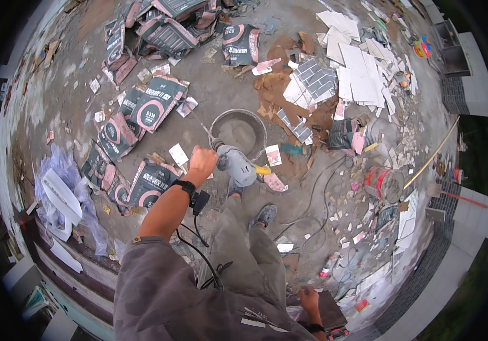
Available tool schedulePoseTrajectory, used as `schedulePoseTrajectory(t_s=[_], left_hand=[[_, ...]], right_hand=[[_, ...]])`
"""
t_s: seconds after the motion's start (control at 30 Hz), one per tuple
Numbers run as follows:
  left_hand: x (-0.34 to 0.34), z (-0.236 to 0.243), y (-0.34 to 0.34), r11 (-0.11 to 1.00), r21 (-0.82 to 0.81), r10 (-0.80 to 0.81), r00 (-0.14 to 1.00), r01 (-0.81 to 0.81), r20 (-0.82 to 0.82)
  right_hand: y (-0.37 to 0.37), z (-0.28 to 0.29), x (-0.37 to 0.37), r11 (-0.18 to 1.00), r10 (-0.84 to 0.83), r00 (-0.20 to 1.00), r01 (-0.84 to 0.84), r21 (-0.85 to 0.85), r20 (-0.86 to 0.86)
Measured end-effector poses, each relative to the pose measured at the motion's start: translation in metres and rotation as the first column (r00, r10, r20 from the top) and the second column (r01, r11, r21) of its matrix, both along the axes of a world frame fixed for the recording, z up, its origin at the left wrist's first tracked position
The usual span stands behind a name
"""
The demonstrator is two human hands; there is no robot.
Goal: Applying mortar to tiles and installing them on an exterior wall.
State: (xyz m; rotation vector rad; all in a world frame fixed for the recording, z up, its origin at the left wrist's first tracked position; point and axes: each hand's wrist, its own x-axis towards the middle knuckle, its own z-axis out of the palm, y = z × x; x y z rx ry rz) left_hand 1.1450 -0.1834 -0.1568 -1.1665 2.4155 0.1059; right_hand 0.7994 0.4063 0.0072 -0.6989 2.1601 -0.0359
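My left hand (pixel 203 162) is closed at the near left side of a grey power drill (pixel 238 166) with a yellow part, apparently gripping its side handle, which the fist hides. Just beyond the drill stands a round bucket (pixel 265 132), with wet grey mix (pixel 237 134) inside. A thin rod slants up-left beside the bucket; where it joins the drill is unclear. Low on the right, my right hand (pixel 309 298) hangs apart from the drill, its fingers loosely bent and nothing visible in them. Next to it is a dark brown box or board (pixel 334 311).
Dark grey and pink bags (pixel 156 102) lie left of the bucket, with more heaped at the far left. Broken white tiles (pixel 360 74) cover the far right. A cable (pixel 312 199) curves across the floor. Clear plastic sheeting (pixel 67 193) lies left; a red-banded pail (pixel 383 184) sits right.
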Motion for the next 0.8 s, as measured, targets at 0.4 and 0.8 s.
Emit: schedulePoseTrajectory(t_s=[0.4,0.8], left_hand=[[-0.034,0.017,-0.024,0.987,-0.095,0.118,0.985,-0.131,-0.129],[-0.060,-0.140,0.072,0.904,0.015,0.426,0.899,-0.427,-0.101]], right_hand=[[-0.011,-0.008,0.026,0.994,-0.107,0.992,0.107,0.004,0.072],[-0.002,0.021,0.029,0.975,-0.143,0.985,0.123,0.184,0.096]])
